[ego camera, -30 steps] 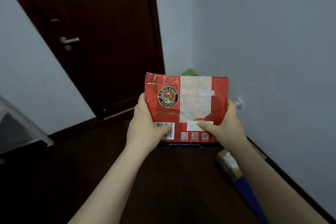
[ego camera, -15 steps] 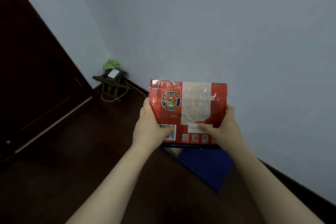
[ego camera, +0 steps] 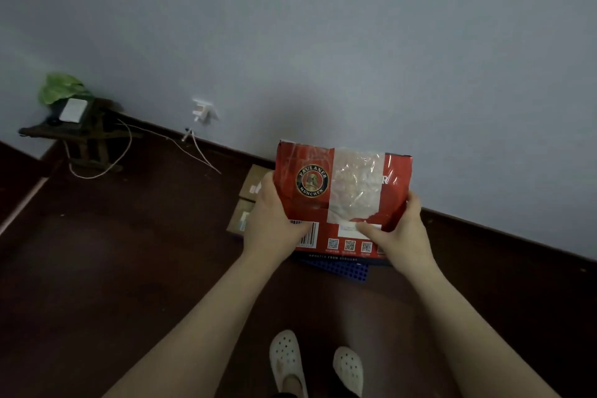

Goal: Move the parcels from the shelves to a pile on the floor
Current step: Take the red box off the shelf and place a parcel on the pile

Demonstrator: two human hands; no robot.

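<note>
Head view: a red parcel, flat and rectangular, is held up in front of the body above the dark floor, close to the pale grey wall. Its printed card face carries a round black-and-gold badge, a barcode and small square codes, and a wide band of crinkled, glossy clear tape runs down the middle. The left hand grips its left edge, thumb curled over the front onto the barcode, fingers hidden behind. The right hand grips the right edge, thumb pressed on a white label. Below and to the left, two brown cardboard parcels lie flat on the floor by the skirting, partly hidden by the left hand. A blue sheet with a grid of small holes shows under the red parcel's lower edge. Far left, a dark wooden stool bears a green leaf, and a thin white cable loops from it. White perforated clogs show at the bottom.
</note>
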